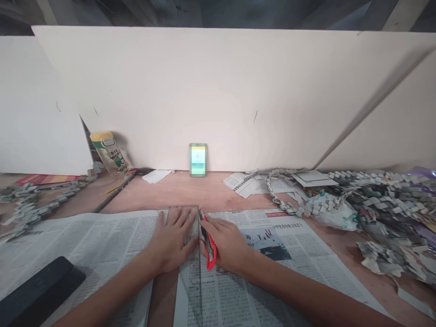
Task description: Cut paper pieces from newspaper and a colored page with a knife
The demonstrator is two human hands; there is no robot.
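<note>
My left hand (pixel 174 240) lies flat with its fingers spread. It presses on a see-through strip (pixel 193 229), apparently a ruler, whose straight edge runs along a newspaper sheet (pixel 190 295). My right hand (pixel 226 243) is closed around a red utility knife (pixel 211 254). The knife's tip points away from me, close beside the strip's far end, over the newspaper. Whether the blade touches the paper cannot be made out. Another stack of newspaper (pixel 112 236) lies to the left, with a narrow gap of table between the two.
A dark oblong object (pixel 41 290) rests on the left newspaper. A phone (pixel 198 160) leans on the white board (pixel 218 95) behind. At left stand a bottle (pixel 111 154) and folded-paper chains (pixel 51 206); more paper chains (pixel 378 181) and scraps (pixel 391 259) crowd the right.
</note>
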